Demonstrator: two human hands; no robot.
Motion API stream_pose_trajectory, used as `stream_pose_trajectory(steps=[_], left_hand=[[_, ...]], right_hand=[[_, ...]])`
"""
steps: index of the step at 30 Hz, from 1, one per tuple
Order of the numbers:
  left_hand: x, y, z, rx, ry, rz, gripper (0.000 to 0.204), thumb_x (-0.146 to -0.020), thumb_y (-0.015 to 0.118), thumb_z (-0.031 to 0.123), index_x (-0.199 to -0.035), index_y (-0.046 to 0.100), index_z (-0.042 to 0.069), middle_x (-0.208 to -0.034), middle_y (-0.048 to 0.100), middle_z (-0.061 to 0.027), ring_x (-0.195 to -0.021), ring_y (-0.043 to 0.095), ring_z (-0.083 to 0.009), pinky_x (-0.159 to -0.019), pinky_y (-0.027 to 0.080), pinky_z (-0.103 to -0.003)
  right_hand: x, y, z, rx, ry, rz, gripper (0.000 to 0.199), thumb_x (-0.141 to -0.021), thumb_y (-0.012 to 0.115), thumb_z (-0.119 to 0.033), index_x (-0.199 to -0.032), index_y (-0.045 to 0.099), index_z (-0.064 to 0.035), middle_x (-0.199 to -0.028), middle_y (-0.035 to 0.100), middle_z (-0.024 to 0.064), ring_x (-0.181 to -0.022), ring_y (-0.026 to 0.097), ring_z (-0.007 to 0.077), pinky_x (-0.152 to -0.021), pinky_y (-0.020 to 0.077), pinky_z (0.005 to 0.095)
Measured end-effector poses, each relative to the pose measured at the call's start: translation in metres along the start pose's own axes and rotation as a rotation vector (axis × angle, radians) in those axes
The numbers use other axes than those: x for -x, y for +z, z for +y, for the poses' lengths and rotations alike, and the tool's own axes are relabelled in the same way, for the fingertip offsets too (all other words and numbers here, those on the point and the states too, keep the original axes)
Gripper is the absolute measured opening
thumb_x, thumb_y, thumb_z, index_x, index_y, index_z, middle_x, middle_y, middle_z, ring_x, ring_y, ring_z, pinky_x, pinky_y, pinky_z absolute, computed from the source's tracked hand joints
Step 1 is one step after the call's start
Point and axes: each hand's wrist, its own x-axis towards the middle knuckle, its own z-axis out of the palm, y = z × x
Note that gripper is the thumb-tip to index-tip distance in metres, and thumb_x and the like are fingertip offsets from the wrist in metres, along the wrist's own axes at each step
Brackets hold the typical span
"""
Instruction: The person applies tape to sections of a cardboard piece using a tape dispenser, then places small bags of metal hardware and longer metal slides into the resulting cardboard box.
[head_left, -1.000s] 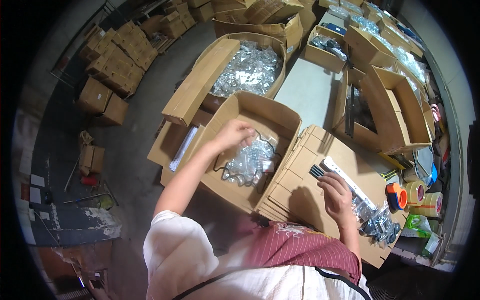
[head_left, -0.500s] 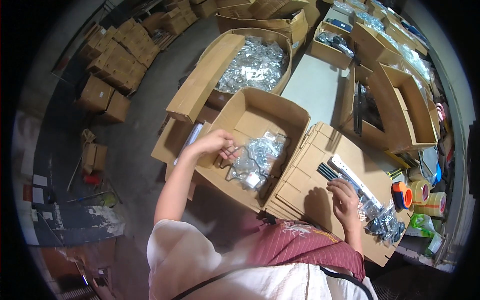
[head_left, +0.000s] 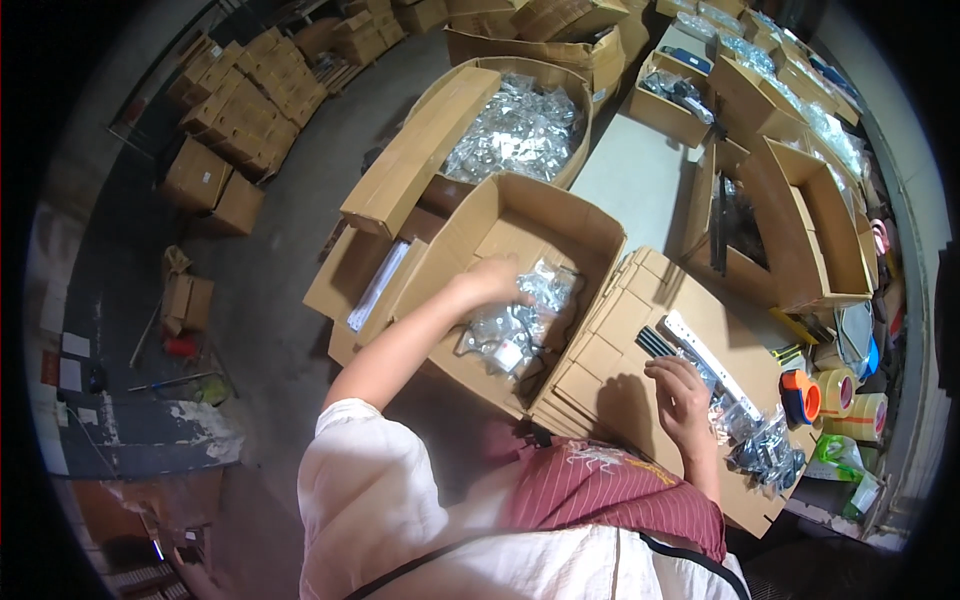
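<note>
My left hand (head_left: 497, 281) reaches into an open cardboard box (head_left: 424, 268), over clear plastic bags of small parts (head_left: 497, 335). Motion smears its fingers, so whether they grip anything is unclear. Among the bags lies a thin black bent rod (head_left: 572, 308) along the box's right side. My right hand (head_left: 682, 398) hovers above a stack of flat cardboard (head_left: 600, 370), its fingers loosely bent and apart, with nothing seen in them. Close to it lie a white slotted rail (head_left: 712, 366), short dark tubes (head_left: 655, 342) and bagged dark parts (head_left: 768, 455).
A large carton of bagged parts (head_left: 515, 125) stands behind, a long narrow box (head_left: 420, 150) across its left side. Tape rolls (head_left: 868, 415) and an orange tape dispenser (head_left: 800, 396) sit at the right. An upright open carton (head_left: 815, 225) stands farther back on the right.
My left hand has moved right and farther into the box, over the bags. The black bent rod at its fingers earlier no longer shows there. My right hand has barely moved.
</note>
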Motion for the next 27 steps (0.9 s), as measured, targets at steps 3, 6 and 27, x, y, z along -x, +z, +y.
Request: stream_pose_trajectory(steps=[3, 6, 27], left_hand=[[-0.002, 0.000, 0.004, -0.024, -0.014, -0.056, 0.048, -0.071, 0.088, 0.039, -0.096, 0.071, 0.002, -0.102, 0.073, -0.0203, -0.104, 0.068, -0.0357, -0.089, 0.053, -0.045], [0.001, -0.005, -0.006, 0.056, 0.024, -0.101, 0.042, -0.072, 0.089, 0.029, -0.093, 0.067, 0.000, -0.091, 0.071, -0.0160, -0.090, 0.068, -0.0281, -0.080, 0.053, -0.040], [-0.004, 0.013, 0.001, -0.142, 0.094, -0.083, 0.030, -0.074, 0.081, 0.029, -0.091, 0.073, 0.005, -0.099, 0.074, -0.0185, -0.097, 0.070, -0.0369, -0.088, 0.055, -0.043]], right_hand=[[0.004, -0.004, 0.002, -0.006, 0.007, 0.011, 0.028, -0.073, 0.062, 0.012, -0.096, 0.070, -0.0023, -0.103, 0.072, 0.0107, -0.103, 0.068, 0.0310, -0.087, 0.0552, 0.0399], [0.015, -0.006, 0.008, -0.031, 0.049, 0.012, 0.028, -0.072, 0.062, 0.013, -0.095, 0.070, -0.0024, -0.103, 0.073, 0.0107, -0.102, 0.068, 0.0311, -0.086, 0.0553, 0.0401], [-0.015, 0.005, -0.017, -1.260, 0.871, 0.038, 0.039, -0.088, 0.072, -0.008, -0.124, 0.062, 0.0026, -0.099, 0.073, 0.0151, -0.088, 0.071, 0.0215, -0.080, 0.0586, 0.0336]])
